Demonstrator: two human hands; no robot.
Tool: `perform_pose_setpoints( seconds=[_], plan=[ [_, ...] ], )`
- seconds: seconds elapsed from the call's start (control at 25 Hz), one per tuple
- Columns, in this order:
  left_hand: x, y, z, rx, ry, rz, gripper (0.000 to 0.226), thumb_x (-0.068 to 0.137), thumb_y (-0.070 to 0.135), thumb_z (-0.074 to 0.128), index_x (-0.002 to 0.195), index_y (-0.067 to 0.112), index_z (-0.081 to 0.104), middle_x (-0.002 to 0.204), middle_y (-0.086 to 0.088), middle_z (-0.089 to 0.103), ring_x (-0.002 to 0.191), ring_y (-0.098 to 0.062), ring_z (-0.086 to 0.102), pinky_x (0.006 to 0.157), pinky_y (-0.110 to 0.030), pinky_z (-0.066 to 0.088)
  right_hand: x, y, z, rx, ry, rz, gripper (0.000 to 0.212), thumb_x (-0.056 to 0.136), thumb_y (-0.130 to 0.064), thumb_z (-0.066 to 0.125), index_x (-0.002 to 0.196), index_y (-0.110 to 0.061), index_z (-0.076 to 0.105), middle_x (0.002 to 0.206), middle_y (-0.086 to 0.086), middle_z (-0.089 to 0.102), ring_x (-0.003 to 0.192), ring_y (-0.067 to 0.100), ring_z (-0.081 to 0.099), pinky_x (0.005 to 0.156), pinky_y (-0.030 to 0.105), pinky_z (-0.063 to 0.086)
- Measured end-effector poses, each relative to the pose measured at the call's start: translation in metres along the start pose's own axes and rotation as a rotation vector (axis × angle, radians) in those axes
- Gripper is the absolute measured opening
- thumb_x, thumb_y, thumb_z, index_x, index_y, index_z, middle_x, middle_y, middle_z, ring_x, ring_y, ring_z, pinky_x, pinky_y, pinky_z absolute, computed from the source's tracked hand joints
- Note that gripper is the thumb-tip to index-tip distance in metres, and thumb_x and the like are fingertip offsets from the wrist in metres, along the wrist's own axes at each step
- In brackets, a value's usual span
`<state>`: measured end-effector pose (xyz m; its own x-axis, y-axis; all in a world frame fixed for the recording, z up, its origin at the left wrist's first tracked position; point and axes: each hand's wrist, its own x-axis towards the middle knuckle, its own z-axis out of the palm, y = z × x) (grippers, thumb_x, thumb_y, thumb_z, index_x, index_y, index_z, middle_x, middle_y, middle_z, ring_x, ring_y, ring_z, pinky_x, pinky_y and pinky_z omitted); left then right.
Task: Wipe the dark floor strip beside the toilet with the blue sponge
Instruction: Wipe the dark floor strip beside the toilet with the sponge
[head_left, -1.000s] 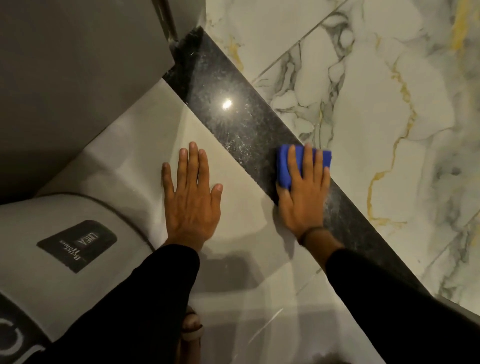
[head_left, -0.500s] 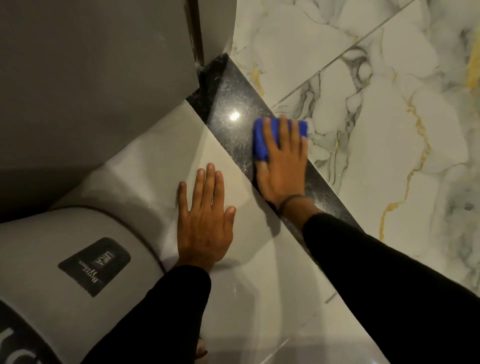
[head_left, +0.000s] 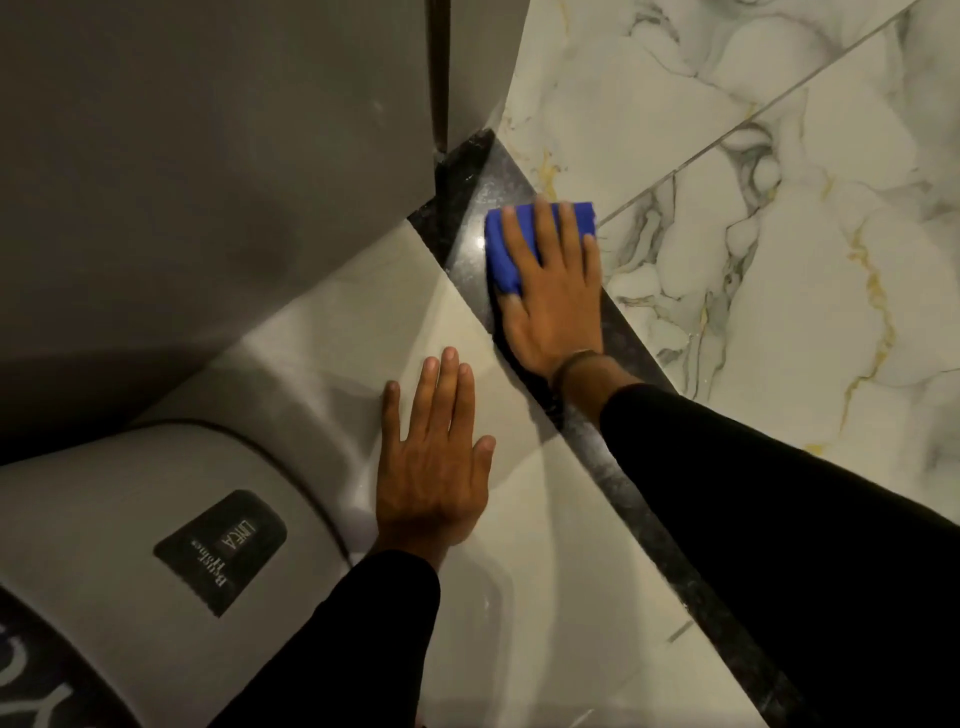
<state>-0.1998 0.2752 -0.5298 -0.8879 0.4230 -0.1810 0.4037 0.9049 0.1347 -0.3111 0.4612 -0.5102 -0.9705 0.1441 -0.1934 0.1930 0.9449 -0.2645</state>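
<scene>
A dark speckled floor strip (head_left: 636, 514) runs diagonally from the wall corner at the top middle down to the lower right. The blue sponge (head_left: 506, 244) lies flat on the strip's far part, close to the corner. My right hand (head_left: 553, 296) presses down on the sponge with fingers spread over it; only the sponge's left and top edges show. My left hand (head_left: 434, 462) rests flat with fingers apart on the pale tile left of the strip, holding nothing. The toilet (head_left: 130, 545) with a dark label sits at the lower left.
A grey wall panel (head_left: 208, 156) fills the upper left and meets the strip at a corner with a dark vertical seam (head_left: 439, 78). White marble tile with grey and gold veins (head_left: 779, 234) lies right of the strip. Both sleeves are black.
My right hand has slid the sponge along the strip away from me, toward the wall corner. My left hand has stayed flat on the pale tile.
</scene>
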Motion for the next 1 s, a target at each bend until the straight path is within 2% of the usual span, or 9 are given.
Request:
perform_pose_setpoints(
  seconds=[0.16, 0.24, 0.36, 0.44, 0.52, 0.68, 0.8, 0.88, 1.0],
  plan=[
    [0.002, -0.001, 0.000, 0.065, -0.038, 0.019, 0.085, 0.103, 0.052, 0.033, 0.171, 0.007, 0.007, 0.182, -0.018, 0.014, 0.168, -0.036, 0.015, 0.135, -0.063, 0.008, -0.050, 0.008, 0.008, -0.061, -0.110, -0.270, 0.073, 0.101, -0.047, 0.026, 0.170, -0.026, 0.015, 0.179, 0.011, 0.008, 0.166, 0.034, -0.001, 0.132, 0.055, -0.008],
    [0.000, -0.001, 0.001, 0.033, -0.024, 0.010, 0.083, 0.105, 0.049, 0.036, 0.172, 0.008, 0.008, 0.183, -0.016, 0.010, 0.169, -0.034, 0.011, 0.136, -0.063, 0.009, -0.059, 0.029, 0.000, -0.027, -0.115, -0.219, 0.072, 0.101, -0.045, 0.028, 0.170, -0.026, 0.016, 0.179, 0.011, 0.009, 0.165, 0.034, 0.000, 0.133, 0.058, -0.003],
    [-0.003, -0.001, 0.001, -0.005, 0.016, -0.009, 0.081, 0.105, 0.046, 0.038, 0.172, 0.008, 0.012, 0.183, -0.014, 0.010, 0.170, -0.030, 0.007, 0.135, -0.062, 0.012, 0.019, 0.012, -0.012, 0.026, -0.018, -0.027, 0.075, 0.099, -0.042, 0.033, 0.170, -0.021, 0.019, 0.178, 0.015, 0.012, 0.165, 0.039, 0.005, 0.133, 0.061, 0.004],
    [-0.005, 0.001, 0.001, -0.024, 0.045, -0.003, 0.079, 0.106, 0.043, 0.038, 0.172, 0.008, 0.012, 0.183, -0.013, 0.010, 0.170, -0.028, 0.006, 0.135, -0.062, 0.014, 0.060, -0.019, -0.013, -0.034, -0.025, -0.061, 0.078, 0.096, -0.046, 0.027, 0.170, -0.022, 0.017, 0.179, 0.015, 0.011, 0.165, 0.039, 0.005, 0.133, 0.060, 0.005],
    [-0.003, 0.000, -0.001, -0.020, 0.034, 0.000, 0.079, 0.106, 0.043, 0.038, 0.172, 0.007, 0.013, 0.183, -0.014, 0.011, 0.170, -0.029, 0.009, 0.136, -0.061, 0.013, 0.055, -0.036, -0.008, -0.073, -0.054, -0.139, 0.076, 0.098, -0.047, 0.022, 0.170, -0.022, 0.017, 0.179, 0.013, 0.010, 0.165, 0.037, 0.003, 0.133, 0.059, 0.002],
    [-0.001, 0.000, 0.001, 0.036, -0.003, 0.012, 0.082, 0.103, 0.049, 0.033, 0.172, 0.008, 0.014, 0.182, -0.014, 0.010, 0.169, -0.028, 0.003, 0.134, -0.058, 0.005, -0.017, 0.015, -0.012, -0.071, -0.145, -0.336, 0.071, 0.105, -0.044, 0.030, 0.170, -0.025, 0.013, 0.180, 0.010, 0.006, 0.166, 0.033, -0.002, 0.134, 0.057, -0.003],
    [-0.003, -0.002, 0.005, 0.035, 0.015, 0.003, 0.083, 0.104, 0.047, 0.036, 0.172, 0.009, 0.010, 0.183, -0.013, 0.006, 0.169, -0.027, -0.009, 0.135, -0.059, 0.003, 0.012, 0.023, -0.022, -0.065, -0.130, -0.230, 0.072, 0.103, -0.043, 0.029, 0.170, -0.025, 0.014, 0.180, 0.010, 0.006, 0.166, 0.033, -0.002, 0.133, 0.058, 0.000],
    [-0.003, -0.001, 0.005, 0.032, 0.024, 0.002, 0.082, 0.104, 0.045, 0.037, 0.172, 0.008, 0.010, 0.184, -0.013, 0.007, 0.170, -0.027, -0.005, 0.135, -0.059, 0.004, 0.036, -0.002, -0.016, -0.050, -0.068, -0.137, 0.074, 0.100, -0.044, 0.030, 0.170, -0.025, 0.017, 0.179, 0.012, 0.008, 0.166, 0.035, 0.000, 0.133, 0.057, 0.001],
    [-0.003, -0.001, 0.003, 0.010, 0.025, 0.005, 0.081, 0.104, 0.045, 0.037, 0.172, 0.007, 0.012, 0.183, -0.015, 0.010, 0.169, -0.030, 0.008, 0.136, -0.061, 0.009, 0.000, -0.008, -0.004, -0.089, -0.088, -0.311, 0.073, 0.101, -0.048, 0.025, 0.170, -0.026, 0.016, 0.179, 0.013, 0.009, 0.165, 0.037, 0.003, 0.133, 0.061, 0.002]
  ],
)
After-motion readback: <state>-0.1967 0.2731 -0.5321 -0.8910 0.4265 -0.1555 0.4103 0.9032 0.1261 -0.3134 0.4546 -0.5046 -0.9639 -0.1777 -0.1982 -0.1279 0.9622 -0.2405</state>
